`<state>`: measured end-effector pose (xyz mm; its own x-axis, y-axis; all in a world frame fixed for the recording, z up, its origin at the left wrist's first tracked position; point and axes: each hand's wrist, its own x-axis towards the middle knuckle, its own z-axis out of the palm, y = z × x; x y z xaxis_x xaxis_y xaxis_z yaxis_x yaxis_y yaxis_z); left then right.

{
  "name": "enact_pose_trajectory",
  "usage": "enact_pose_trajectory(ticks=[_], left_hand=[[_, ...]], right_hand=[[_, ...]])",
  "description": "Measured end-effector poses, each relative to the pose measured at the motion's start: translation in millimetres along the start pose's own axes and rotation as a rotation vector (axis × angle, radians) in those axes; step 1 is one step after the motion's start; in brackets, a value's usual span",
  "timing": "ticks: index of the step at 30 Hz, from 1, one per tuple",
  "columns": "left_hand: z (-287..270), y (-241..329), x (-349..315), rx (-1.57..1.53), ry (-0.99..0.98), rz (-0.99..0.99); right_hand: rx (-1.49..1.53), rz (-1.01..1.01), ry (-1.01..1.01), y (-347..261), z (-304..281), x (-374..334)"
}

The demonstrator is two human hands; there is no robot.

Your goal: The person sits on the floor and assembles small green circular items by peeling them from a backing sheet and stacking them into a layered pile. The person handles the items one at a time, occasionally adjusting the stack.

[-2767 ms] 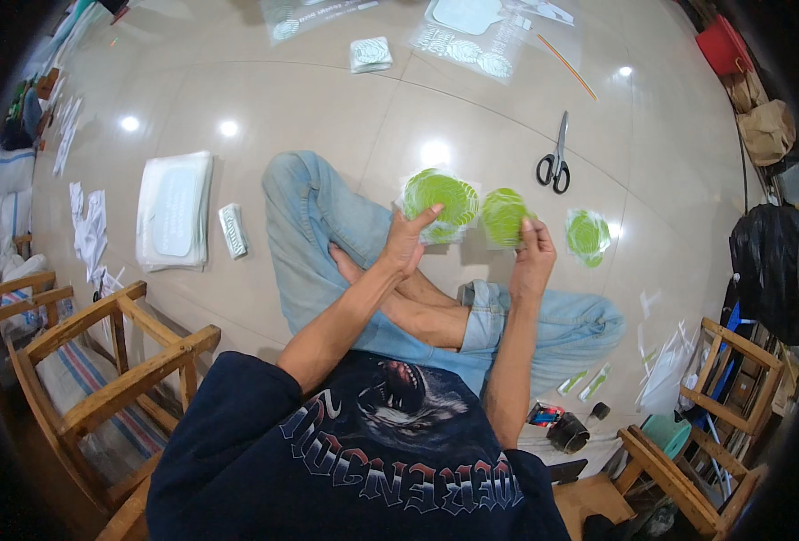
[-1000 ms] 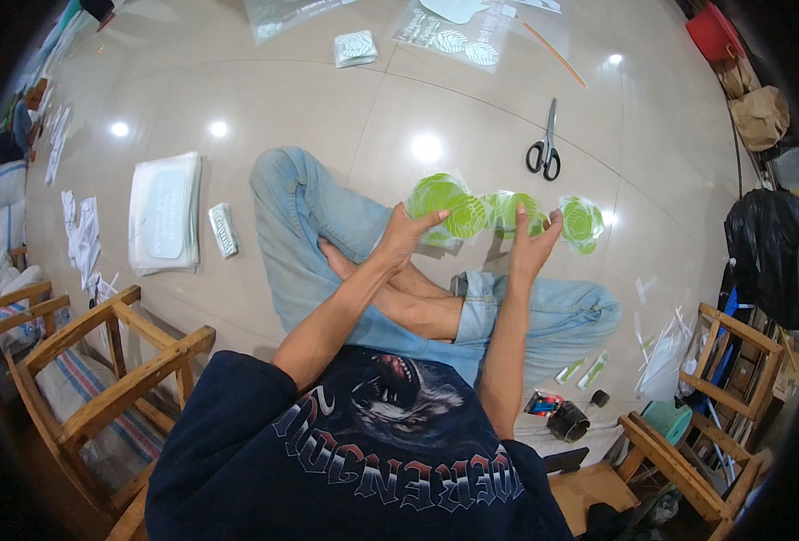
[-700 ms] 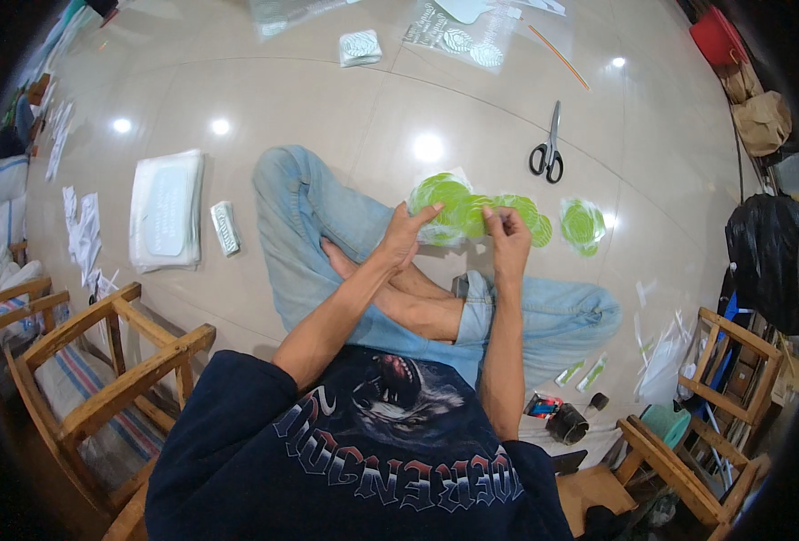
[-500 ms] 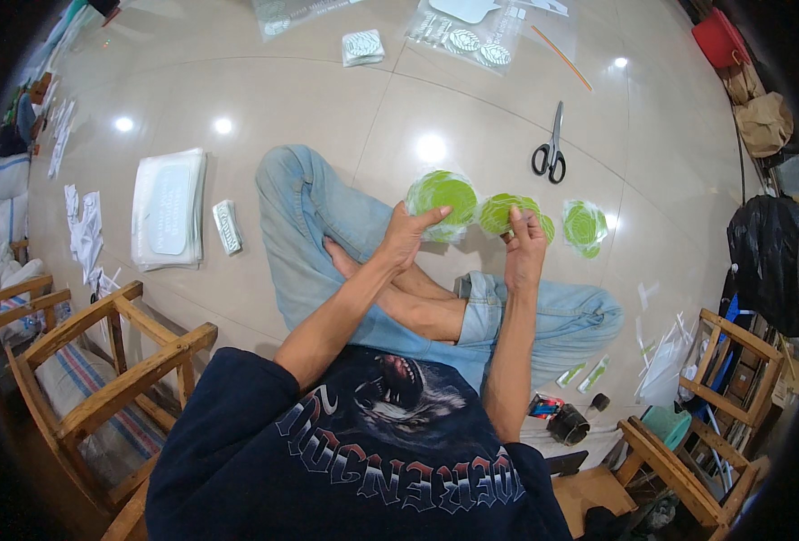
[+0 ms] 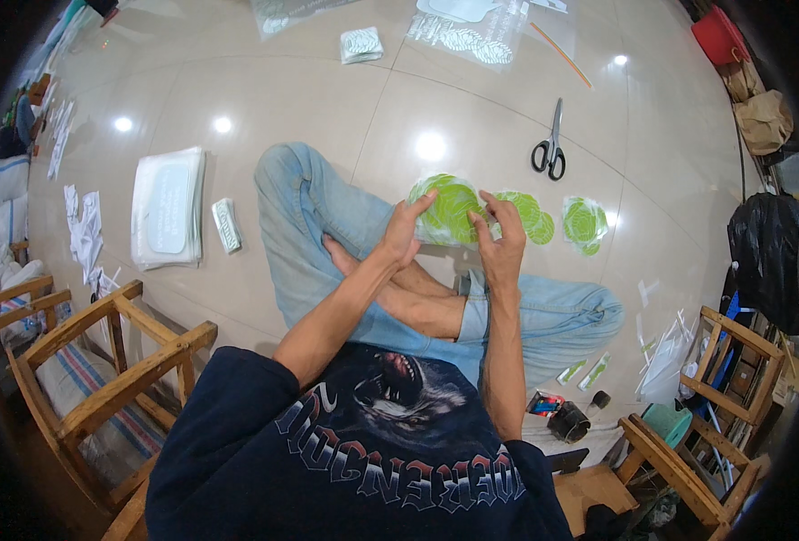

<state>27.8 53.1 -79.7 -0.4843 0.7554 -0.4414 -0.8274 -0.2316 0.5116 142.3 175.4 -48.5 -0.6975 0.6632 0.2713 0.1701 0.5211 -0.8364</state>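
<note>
My left hand grips a small stack of clear pieces printed with green leaf-like shapes, its thumb lying on top. At the stack's right edge is my right hand, thumb and forefinger curled against the border. Just right of that, more green printed pieces lie fanned out on the floor, partly hidden by my right hand. Farther right lies a single green round-patterned piece on a clear square. Black-handled scissors rest beyond my right hand.
At left are a stack of clear printed bags and a small white bundle. Another bundle and printed plastic sheets lie ahead. Wooden stools flank me, with paper scraps and a dark cup on the right.
My right hand has let go of the fanned green pieces, which now lie on the floor. It has moved left to the edge of the stack in my left hand.
</note>
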Motion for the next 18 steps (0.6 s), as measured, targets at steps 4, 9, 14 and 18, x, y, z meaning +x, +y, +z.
enact_pose_trajectory(ticks=[4, 9, 14, 18], left_hand=[[-4.4, -0.8, 1.5, -0.064, -0.010, -0.054], [-3.2, 3.2, 2.4, -0.151, -0.048, -0.143], [-5.2, 5.8, 1.8, -0.209, -0.033, -0.194], [-5.6, 1.6, 3.4, -0.147, 0.026, -0.158]], right_hand=[[-0.057, -0.016, -0.071, -0.3, -2.2, -1.4], [-0.017, 0.014, -0.008, -2.7, -2.7, -1.2], [0.025, -0.032, 0.024, -2.6, -2.0, -2.1], [0.028, -0.119, 0.054, 0.2, -1.2, -0.9]])
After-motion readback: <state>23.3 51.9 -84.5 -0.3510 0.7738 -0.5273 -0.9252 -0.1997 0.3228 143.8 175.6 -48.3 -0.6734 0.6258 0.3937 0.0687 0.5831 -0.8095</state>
